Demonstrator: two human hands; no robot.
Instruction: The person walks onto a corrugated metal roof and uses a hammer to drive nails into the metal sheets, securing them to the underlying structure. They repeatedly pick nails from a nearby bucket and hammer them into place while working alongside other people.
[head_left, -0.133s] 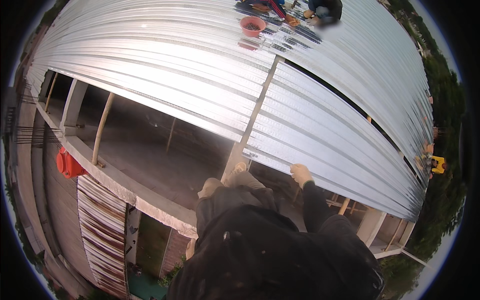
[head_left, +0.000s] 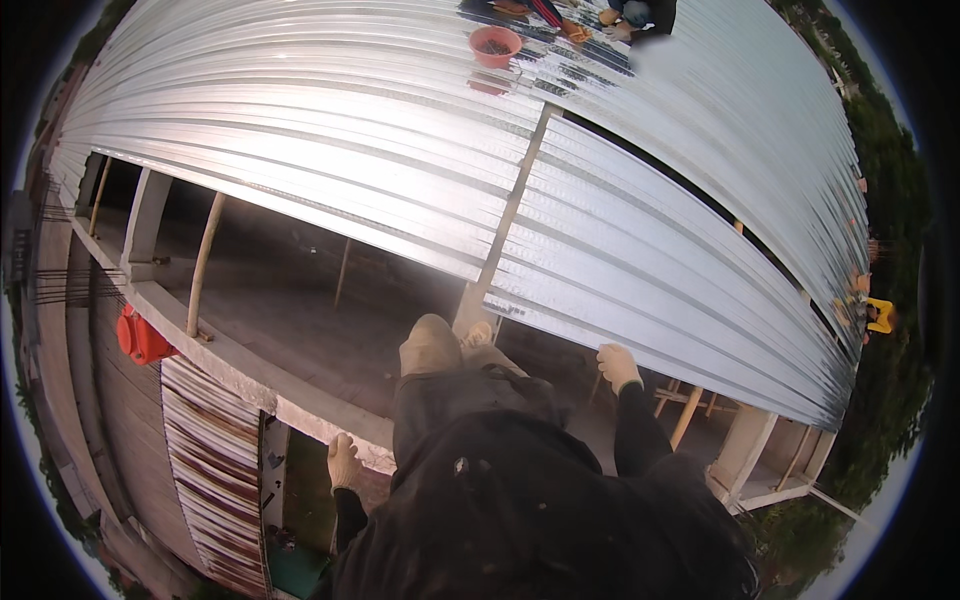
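A loose corrugated metal roofing sheet (head_left: 650, 250) lies over the roof frame ahead and to the right. At its near edge my right hand (head_left: 620, 367), in a pale work glove, has its fingers closed on the rim. My left hand (head_left: 343, 462), gloved too, hangs off to the left over the building's edge, fingers curled in and nothing visible in them. Beneath me runs a narrow beam (head_left: 472, 308), with one shoe (head_left: 478, 336) on it. The beam continues along the sheet's left side.
Left of the beam, an opening (head_left: 300, 290) drops to a lower floor with wooden props. Fixed metal roofing (head_left: 330, 140) spreads beyond it. At the far top are a red basin (head_left: 495, 46) with dark contents and other people. A person in yellow (head_left: 879, 315) is far right.
My left hand has risen into view from behind my body. My right hand has shifted slightly right along the sheet's near edge. My left knee has lifted.
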